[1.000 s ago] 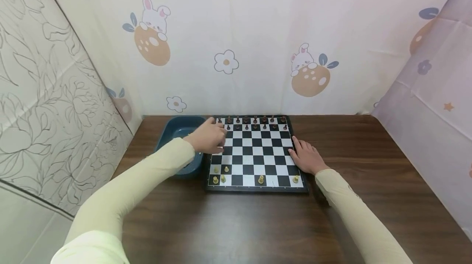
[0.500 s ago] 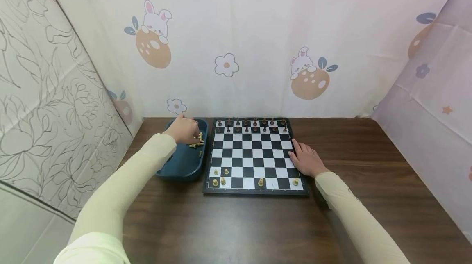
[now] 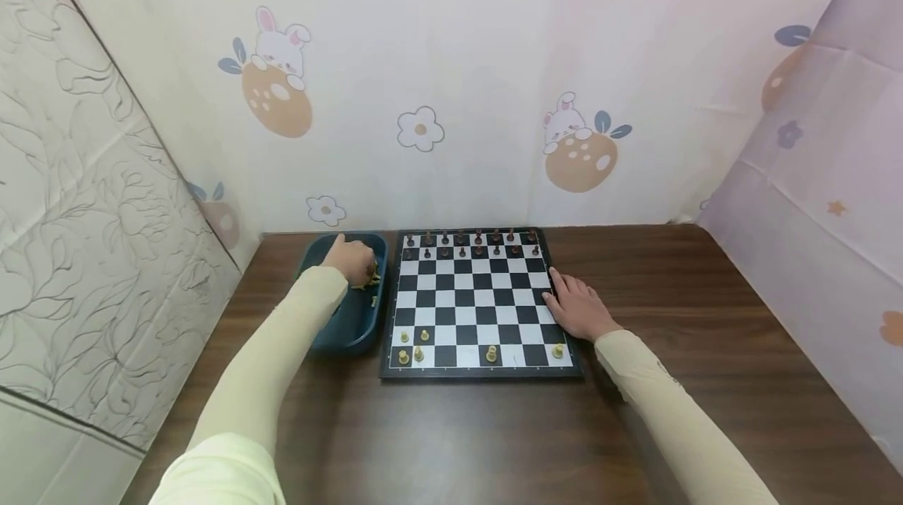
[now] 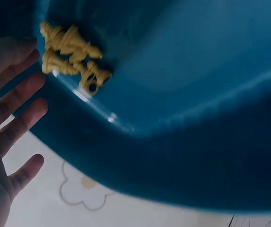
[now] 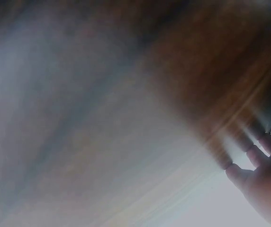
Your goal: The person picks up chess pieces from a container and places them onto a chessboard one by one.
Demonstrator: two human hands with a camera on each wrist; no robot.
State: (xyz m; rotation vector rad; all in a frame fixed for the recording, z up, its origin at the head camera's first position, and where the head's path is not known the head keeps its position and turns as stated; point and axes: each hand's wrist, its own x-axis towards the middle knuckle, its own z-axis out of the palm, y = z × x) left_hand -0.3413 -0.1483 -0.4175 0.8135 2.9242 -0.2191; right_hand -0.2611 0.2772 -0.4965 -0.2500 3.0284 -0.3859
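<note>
My left hand (image 3: 350, 260) is inside the blue tray (image 3: 344, 332), reaching toward its far right side. In the left wrist view its fingers (image 4: 24, 127) are spread and slightly bent beside a small heap of cream chess pieces (image 4: 74, 52), with no piece between them. My right hand (image 3: 580, 309) rests along the right edge of the chessboard (image 3: 485, 296), fingers straight. Several cream pieces stand on the board's near rows: a group at the left corner, including a pawn (image 3: 425, 335), one piece (image 3: 491, 354) near the middle and another (image 3: 558, 350) at the right.
Two rows of dark brown chess pieces (image 3: 478, 240) fill the board's far side. Board and tray lie side by side on a dark wooden table (image 3: 451, 442). A patterned curtain (image 3: 423, 58) hangs right behind the table's far edge.
My left hand has moved left from over the board's far left corner into the tray, and a little lower toward the pieces there. My right hand stays at the board's edge.
</note>
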